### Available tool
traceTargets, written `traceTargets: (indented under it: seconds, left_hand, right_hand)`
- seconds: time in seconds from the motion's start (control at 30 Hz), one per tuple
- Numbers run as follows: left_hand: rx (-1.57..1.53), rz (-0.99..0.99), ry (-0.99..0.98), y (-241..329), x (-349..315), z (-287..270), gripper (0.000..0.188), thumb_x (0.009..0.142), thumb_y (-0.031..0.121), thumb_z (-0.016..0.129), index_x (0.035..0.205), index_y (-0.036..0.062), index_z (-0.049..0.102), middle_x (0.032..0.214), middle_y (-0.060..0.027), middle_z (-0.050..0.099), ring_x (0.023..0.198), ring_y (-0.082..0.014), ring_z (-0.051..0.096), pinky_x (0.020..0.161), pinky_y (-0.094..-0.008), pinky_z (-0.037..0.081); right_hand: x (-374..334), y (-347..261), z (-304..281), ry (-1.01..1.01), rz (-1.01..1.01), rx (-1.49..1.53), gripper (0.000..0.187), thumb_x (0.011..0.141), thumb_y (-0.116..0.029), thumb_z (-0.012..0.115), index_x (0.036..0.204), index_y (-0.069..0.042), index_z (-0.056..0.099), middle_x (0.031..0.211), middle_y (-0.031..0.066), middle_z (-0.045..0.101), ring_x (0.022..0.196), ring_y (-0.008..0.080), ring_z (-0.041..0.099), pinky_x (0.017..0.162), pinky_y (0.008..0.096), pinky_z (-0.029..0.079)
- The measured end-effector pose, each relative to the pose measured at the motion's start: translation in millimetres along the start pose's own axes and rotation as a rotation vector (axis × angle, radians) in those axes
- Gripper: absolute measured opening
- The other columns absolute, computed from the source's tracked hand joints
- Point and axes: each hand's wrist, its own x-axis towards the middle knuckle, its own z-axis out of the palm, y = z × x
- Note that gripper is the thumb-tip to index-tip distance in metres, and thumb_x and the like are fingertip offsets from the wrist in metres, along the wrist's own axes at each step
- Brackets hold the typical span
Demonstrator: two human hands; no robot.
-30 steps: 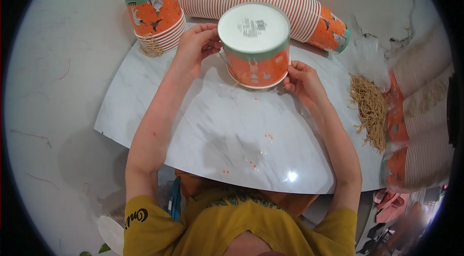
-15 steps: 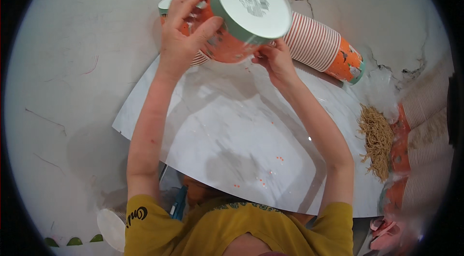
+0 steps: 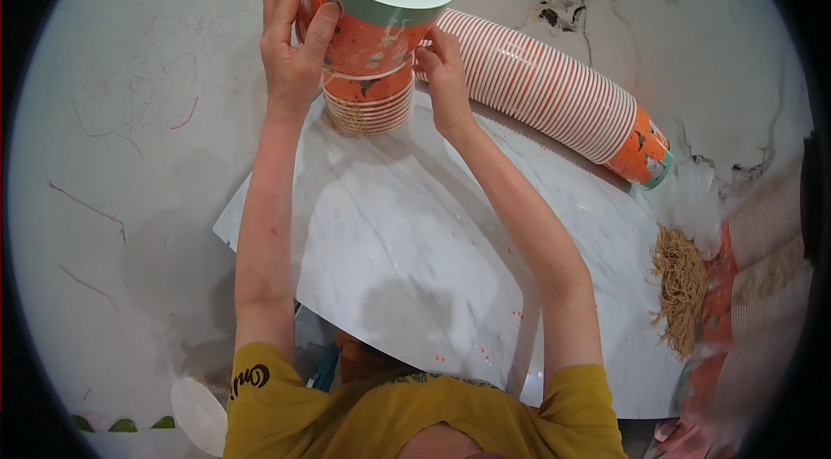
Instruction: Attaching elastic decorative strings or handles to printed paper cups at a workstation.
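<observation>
A large orange paper cup (image 3: 372,39) with a green band and a white base is held bottom up between my hands. It sits over a short upright stack of the same cups (image 3: 372,104), hiding its top; how far down it sits, I cannot tell. My left hand (image 3: 294,48) wraps around its left side, thumb on the front. At the lower right edge, the bent fingers of my right hand (image 3: 446,82) grip the cup. Some tan twine strands (image 3: 346,117) hang against the front of the short stack.
A long stack of nested cups (image 3: 537,87) lies on its side at the right, along the far edge of the marbled white sheet (image 3: 415,234). A bundle of tan twine (image 3: 679,286) and bagged cup stacks (image 3: 762,268) line the right side. Small orange dots lie near the front edge.
Both hands have carried the cup leftward, from beside the short stack to over it. The whole view has also shifted slightly.
</observation>
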Motion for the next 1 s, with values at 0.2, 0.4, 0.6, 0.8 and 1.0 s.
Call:
traceTargets:
  seconds: [0.2,0.4,0.6,0.8,1.0]
  left_hand:
    - [-0.013,-0.045,0.045,-31,-3,2,0.048,0.094,0.027,0.067,0.136,0.0048,0.057,0.136,-0.009,0.051,0.122,-0.0195,0.053,0.098,-0.032,0.047]
    - [0.033,-0.211,0.041,-40,-3,7,0.051,0.093,0.033,0.067,0.134,0.0038,0.058,0.133,-0.0084,0.052,0.118,-0.0187,0.054,0.095,-0.0322,0.048]
    - [0.094,-0.232,0.063,-57,-8,15,0.052,0.093,0.037,0.068,0.13,0.0025,0.06,0.128,-0.0091,0.056,0.116,-0.0207,0.055,0.091,-0.0331,0.049]
    - [0.125,-0.332,0.107,-66,-13,13,0.053,0.091,0.044,0.069,0.122,0.001,0.064,0.123,-0.0103,0.059,0.111,-0.0217,0.058,0.089,-0.0347,0.05]
    - [0.142,-0.391,0.174,-81,-23,12,0.055,0.088,0.05,0.07,0.111,0.0006,0.069,0.115,-0.0106,0.062,0.104,-0.021,0.06,0.088,-0.0344,0.048]
  right_hand:
    - [12,16,7,0.066,-0.16,-0.292,0.049,0.094,-0.011,0.044,0.142,-0.002,0.046,0.124,0.0142,0.045,0.113,0.0253,0.044,0.105,0.0354,0.036]
    - [19,30,8,0.034,-0.193,-0.311,0.057,0.105,-0.043,0.04,0.144,-0.002,0.044,0.128,0.0167,0.046,0.124,0.0289,0.038,0.111,0.0391,0.028]
    - [32,52,-1,-0.073,-0.208,-0.323,0.066,0.1,-0.05,0.05,0.142,0.0,0.045,0.127,0.0184,0.048,0.12,0.0297,0.04,0.107,0.042,0.029]
    - [32,67,5,-0.005,-0.174,-0.339,0.07,0.097,-0.053,0.055,0.14,0.001,0.045,0.128,0.0199,0.049,0.12,0.0317,0.042,0.107,0.0424,0.03]
    - [29,76,4,0.024,-0.16,-0.384,0.073,0.096,-0.054,0.055,0.141,0.003,0.044,0.129,0.0203,0.048,0.123,0.0337,0.041,0.109,0.0433,0.03]
